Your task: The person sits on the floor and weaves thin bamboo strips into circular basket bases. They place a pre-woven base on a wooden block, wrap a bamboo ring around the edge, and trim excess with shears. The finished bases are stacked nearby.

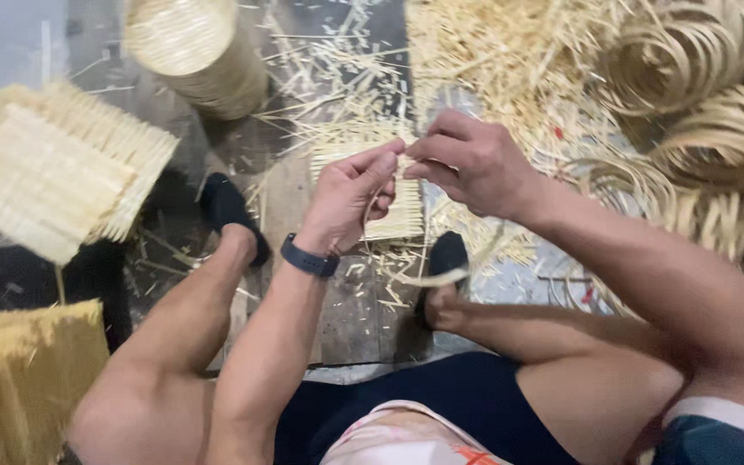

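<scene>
Both hands' fingers (389, 159) pinched shut on a thin bamboo strip (375, 207) over the woven mat (393, 220).

The grey floor (372, 331) carries scattered bamboo splinters (337, 95), 1 woven mat (389, 207), coiled strip rings (716, 138) (heaped right) and stacked mats (53, 176).

Small woven bamboo-strip mat (389, 202), pale yellow, flat rectangular panel of thin parallel slats, loose ends sticking out at the edges. Held up between both knees, partly hidden behind fingers. 1 thin strip (428, 277) curls down beneath it.
</scene>
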